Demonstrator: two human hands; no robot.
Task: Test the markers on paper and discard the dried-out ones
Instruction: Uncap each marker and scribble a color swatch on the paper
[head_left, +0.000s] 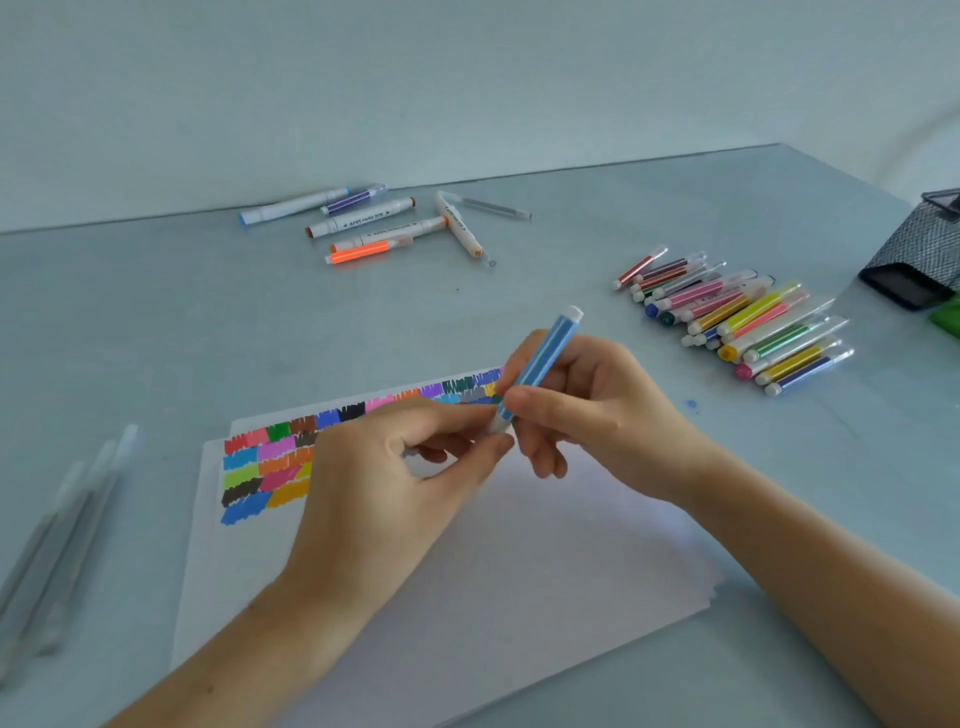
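Note:
My right hand (587, 410) grips a light blue marker (545, 358) by its barrel, its white end pointing up and away. My left hand (384, 467) pinches the marker's lower end, where a clear cap (500, 425) sits between thumb and forefinger. Both hands hover over a stack of white paper (519, 561) whose top left part carries rows of coloured scribble swatches (270, 462). Whether the cap is on or off the tip is hidden by my fingers.
A row of many coloured markers (743, 322) lies to the right. Several thicker markers (374, 223) lie scattered at the far middle of the table. Pale pens (62, 535) lie at the left edge. A black mesh holder (919, 254) lies at the far right.

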